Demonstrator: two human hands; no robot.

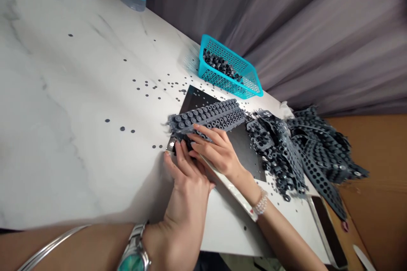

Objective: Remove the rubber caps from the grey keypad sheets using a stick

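The long grey rubbery sheet (203,114) bears rows of round studs, and the rectangular turquoise plastic basket (219,83) is mesh-patterned. The flat white tabletop (79,93) carries grey marble veining.

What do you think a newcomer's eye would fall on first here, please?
Probably the turquoise basket of dark pieces, bright before the grey curtain. Next, the left hand and right hand, close together at the studded strip; then the dark heap to the right.
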